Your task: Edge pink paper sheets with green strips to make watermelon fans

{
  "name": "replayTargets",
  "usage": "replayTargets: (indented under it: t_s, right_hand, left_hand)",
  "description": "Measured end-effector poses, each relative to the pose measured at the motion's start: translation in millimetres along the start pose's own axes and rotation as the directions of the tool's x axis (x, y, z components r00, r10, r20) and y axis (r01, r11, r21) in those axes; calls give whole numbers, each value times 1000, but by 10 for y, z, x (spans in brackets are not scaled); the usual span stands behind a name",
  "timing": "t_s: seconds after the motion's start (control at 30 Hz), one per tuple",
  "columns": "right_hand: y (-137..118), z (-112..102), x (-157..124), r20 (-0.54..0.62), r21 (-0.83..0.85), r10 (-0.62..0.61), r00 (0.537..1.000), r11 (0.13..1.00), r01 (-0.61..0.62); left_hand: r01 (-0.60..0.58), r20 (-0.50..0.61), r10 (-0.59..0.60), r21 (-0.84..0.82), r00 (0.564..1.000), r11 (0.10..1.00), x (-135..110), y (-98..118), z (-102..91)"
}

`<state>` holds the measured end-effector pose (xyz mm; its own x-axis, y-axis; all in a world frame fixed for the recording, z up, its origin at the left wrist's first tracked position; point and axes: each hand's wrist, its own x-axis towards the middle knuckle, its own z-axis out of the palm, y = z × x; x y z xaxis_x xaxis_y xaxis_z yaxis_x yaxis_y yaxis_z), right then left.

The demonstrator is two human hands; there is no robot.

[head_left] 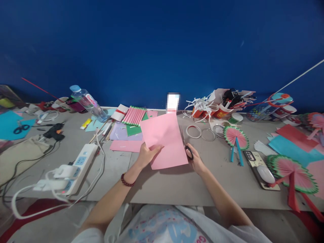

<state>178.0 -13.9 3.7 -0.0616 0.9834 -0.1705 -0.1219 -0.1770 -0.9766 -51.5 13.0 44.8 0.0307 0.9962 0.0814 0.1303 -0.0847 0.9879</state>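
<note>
A pink sheet of paper (164,138) is held up over the middle of the table, slightly tilted. My left hand (150,154) pinches its lower left side, thumb on top and the other fingers hidden underneath. My right hand (196,160) grips black-handled scissors (189,152) by the loops at the sheet's right edge. The blades point away from me along that edge; whether they touch the paper I cannot tell. Behind the sheet lie a pink pleated paper piece with green edges (134,115), a green sheet (134,130) and a lilac sheet (121,131).
A white power strip (82,165) with cables lies at left, near a leaning water bottle (89,103). Tape rolls (193,131) and tubs of paper strips (202,109) stand behind my right hand. At right are paper fans (236,137) and a phone (253,168) under a white mouse (265,173).
</note>
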Motion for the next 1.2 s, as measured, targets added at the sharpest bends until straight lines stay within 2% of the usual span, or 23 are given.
replayTargets:
  t_s: [0.1, 0.2, 0.27, 0.33, 0.4, 0.47, 0.57, 0.7, 0.77, 0.83, 0.9, 0.97, 1.03, 1.2]
  right_hand:
    - [-75, -90, 59, -99, -18, -29, 995, 999, 27]
    - [-114, -285, 144, -282, -222, -121, 952, 973, 58]
    - [-106, -443, 198, -380, -478, -271, 884, 876, 63]
    - [-78, -587, 250, -356, -700, -433, 828, 711, 71]
    - [-41, -689, 301, -314, -797, -507, 803, 600, 68]
    - [-12, -740, 350, -303, -822, -513, 803, 567, 52]
    - [-19, -729, 396, -331, -794, -481, 812, 607, 36]
    - [-188, -576, 340, -329, -723, -451, 830, 686, 86]
    - [-342, -445, 272, -317, -600, -338, 886, 795, 89]
    - [-518, -299, 213, -193, -383, -144, 971, 922, 61]
    - [-687, -164, 189, -71, -228, -77, 995, 972, 58]
    - [-819, -62, 208, 36, -190, -32, 999, 981, 38]
    - [-902, -1, 260, 112, -234, -11, 994, 971, 37]
    - [-986, 55, 406, 120, -439, -11, 993, 896, 64]
  left_hand:
    - [59, 22, -58, -68, 998, 996, -7, 34, -7]
    - [133, 37, -129, -127, 991, 983, -10, 48, -12]
    - [158, 55, -151, -159, 987, 975, -9, 45, -16]
    - [157, 74, -145, -194, 987, 968, -7, 41, -19]
    - [146, 85, -130, -214, 988, 966, -9, 43, -22]
    - [140, 83, -125, -216, 989, 966, -14, 53, -22]
    - [137, 70, -126, -205, 990, 969, -18, 70, -19]
    - [128, 69, -117, -195, 991, 972, -6, 60, -23]
    - [118, 64, -109, -170, 992, 978, 5, 35, -30]
    - [111, 61, -104, -140, 993, 984, 17, 2, -39]
    - [107, 64, -100, -110, 993, 988, 27, -27, -44]
    - [95, 73, -89, -85, 993, 992, 37, -43, -45]
    - [79, 80, -73, -68, 994, 995, 45, -40, -42]
    - [57, 62, -55, -27, 997, 998, 56, 8, -37]
